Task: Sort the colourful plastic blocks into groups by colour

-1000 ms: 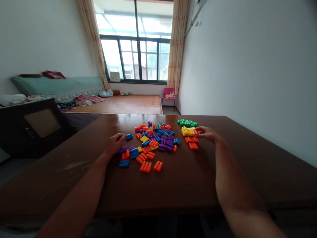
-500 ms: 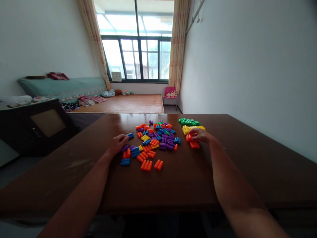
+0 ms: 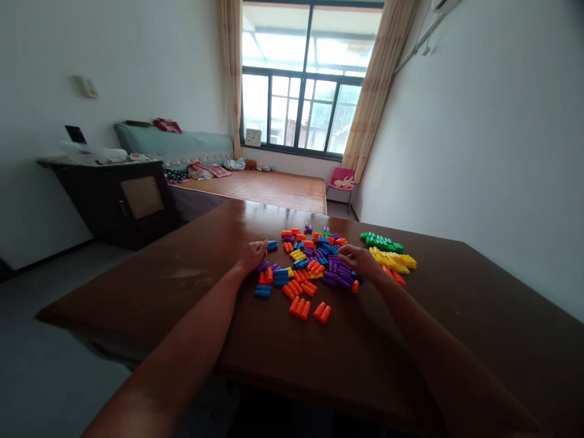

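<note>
A mixed pile of purple, blue, orange and yellow plastic pieces [image 3: 314, 261] lies on the brown table. My left hand [image 3: 253, 255] rests at the pile's left edge, its fingertips by a blue piece [image 3: 272, 245]; whether it grips that piece is unclear. My right hand [image 3: 358, 258] is over the pile's right side, thumb and fingers bent with a gap, near purple pieces [image 3: 336, 266]. Beyond and right of it lie a green group [image 3: 382, 242], a yellow group [image 3: 393, 260] and some red-orange pieces [image 3: 396, 277], partly behind my right wrist.
The brown table [image 3: 191, 274] extends to both sides. Two orange pieces [image 3: 300, 308] [image 3: 322, 312] lie nearest its front edge. Behind it are a bed [image 3: 283, 188], a pink chair [image 3: 341, 178] and, at left, a dark cabinet [image 3: 141, 191].
My right hand has moved left from the red-orange pieces to the mixed pile, leaving those pieces below the yellow group. The camera view has turned left and tilted. My left hand stays by the blue piece.
</note>
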The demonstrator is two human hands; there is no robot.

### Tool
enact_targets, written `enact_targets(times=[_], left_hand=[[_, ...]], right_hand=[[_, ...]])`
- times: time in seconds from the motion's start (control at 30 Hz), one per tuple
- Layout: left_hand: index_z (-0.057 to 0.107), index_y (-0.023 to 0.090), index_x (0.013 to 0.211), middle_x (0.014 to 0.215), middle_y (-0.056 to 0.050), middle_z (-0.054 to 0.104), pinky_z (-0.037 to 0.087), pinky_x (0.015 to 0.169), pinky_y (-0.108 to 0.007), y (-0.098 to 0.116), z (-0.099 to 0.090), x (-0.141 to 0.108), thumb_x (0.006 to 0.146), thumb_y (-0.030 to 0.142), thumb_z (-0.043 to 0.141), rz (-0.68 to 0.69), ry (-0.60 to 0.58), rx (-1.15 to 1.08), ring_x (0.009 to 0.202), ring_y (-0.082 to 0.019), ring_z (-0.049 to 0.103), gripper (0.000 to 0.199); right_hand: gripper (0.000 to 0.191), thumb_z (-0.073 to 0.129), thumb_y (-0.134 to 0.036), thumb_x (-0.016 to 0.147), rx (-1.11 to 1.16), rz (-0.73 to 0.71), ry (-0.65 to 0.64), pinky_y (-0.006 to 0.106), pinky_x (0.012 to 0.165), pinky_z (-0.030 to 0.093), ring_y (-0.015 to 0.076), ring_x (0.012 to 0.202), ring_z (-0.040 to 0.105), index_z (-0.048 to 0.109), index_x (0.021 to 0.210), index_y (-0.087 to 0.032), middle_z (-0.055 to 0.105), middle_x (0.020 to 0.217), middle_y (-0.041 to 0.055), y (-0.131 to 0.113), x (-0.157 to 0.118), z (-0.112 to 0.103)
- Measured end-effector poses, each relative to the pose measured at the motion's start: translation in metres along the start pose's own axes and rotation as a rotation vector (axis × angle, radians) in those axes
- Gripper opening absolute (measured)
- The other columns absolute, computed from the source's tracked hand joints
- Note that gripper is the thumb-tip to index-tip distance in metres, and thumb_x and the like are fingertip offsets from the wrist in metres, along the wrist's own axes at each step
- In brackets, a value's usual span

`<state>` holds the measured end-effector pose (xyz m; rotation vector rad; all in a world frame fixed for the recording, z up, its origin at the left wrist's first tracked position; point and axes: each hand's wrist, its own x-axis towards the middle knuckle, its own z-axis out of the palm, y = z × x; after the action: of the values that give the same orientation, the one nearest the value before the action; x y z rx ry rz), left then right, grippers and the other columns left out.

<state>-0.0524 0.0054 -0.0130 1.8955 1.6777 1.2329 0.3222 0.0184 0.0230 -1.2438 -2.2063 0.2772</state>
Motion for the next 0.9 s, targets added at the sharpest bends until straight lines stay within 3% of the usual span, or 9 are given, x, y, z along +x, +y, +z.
enact_targets(times=[0.1,0.27,0.4,0.53,0.67,0.8,0.9], left_hand=[[0.054,0.018,0.055,0.049,0.0,0.052,0.036,0.051,-0.026,0.001,0.001,-0.001,0.087,0.056,0.035,-0.027,0.004,-0.055,0.046,-0.013,0.047,0.053],[0.066,0.018,0.079,0.047,0.003,0.053,0.039,0.054,-0.025,-0.007,0.002,0.001,0.088,0.049,0.037,-0.044,0.016,-0.089,0.047,-0.014,0.05,0.044],[0.065,0.017,0.082,0.053,0.002,0.06,0.041,0.056,-0.024,-0.009,0.003,0.002,0.089,0.043,0.039,-0.036,0.017,-0.103,0.05,-0.013,0.055,0.037],[0.064,0.017,0.081,0.056,0.001,0.062,0.042,0.055,-0.024,-0.006,0.003,0.002,0.088,0.037,0.041,-0.054,0.011,-0.103,0.051,-0.013,0.056,0.032],[0.064,0.016,0.079,0.057,0.0,0.062,0.042,0.054,-0.023,-0.009,0.005,0.003,0.087,0.035,0.044,-0.066,0.004,-0.13,0.052,-0.012,0.057,0.028],[0.064,0.015,0.084,0.058,0.0,0.062,0.041,0.049,-0.022,-0.011,0.006,0.004,0.086,0.036,0.046,-0.097,-0.001,-0.227,0.049,-0.012,0.055,0.028],[0.064,0.015,0.085,0.056,0.0,0.06,0.041,0.047,-0.022,-0.008,0.004,0.002,0.084,0.038,0.049,-0.119,-0.011,-0.306,0.046,-0.012,0.053,0.027]], right_hand=[[0.022,0.059,-0.03,0.083,-0.14,-0.067,-0.076,0.029,0.076,0.049,0.0188,0.083,0.066,0.069,0.101,-0.025,0.072,0.095,0.004,-0.013,0.036,0.028],[0.03,0.05,-0.022,0.087,-0.336,0.132,-0.013,0.028,0.09,0.045,0.02,0.102,0.063,0.066,0.112,-0.021,0.069,0.113,0.0084,-0.006,0.105,0.049],[0.034,0.055,-0.03,0.085,-0.449,0.211,-0.113,0.033,0.093,0.044,0.0242,0.11,0.058,0.064,0.116,-0.02,0.065,0.12,0.0117,-0.004,0.13,0.066],[0.035,0.064,-0.033,0.076,-0.497,0.22,-0.181,0.039,0.087,0.046,0.0292,0.107,0.058,0.065,0.109,-0.021,0.066,0.114,0.0133,-0.014,0.13,0.078],[0.025,0.063,-0.03,0.075,-0.422,0.178,-0.104,0.038,0.083,0.048,0.0259,0.096,0.062,0.065,0.098,-0.021,0.069,0.101,0.0094,-0.023,0.123,0.074],[0.021,0.063,-0.026,0.073,-0.134,-0.012,0.039,0.035,0.083,0.05,0.0198,0.088,0.062,0.063,0.093,-0.02,0.068,0.098,0.0067,-0.028,0.106,0.054],[0.029,0.063,-0.023,0.072,0.175,-0.126,0.038,0.032,0.079,0.053,0.0168,0.087,0.063,0.062,0.1,-0.02,0.066,0.103,0.0056,-0.03,0.079,0.034]])
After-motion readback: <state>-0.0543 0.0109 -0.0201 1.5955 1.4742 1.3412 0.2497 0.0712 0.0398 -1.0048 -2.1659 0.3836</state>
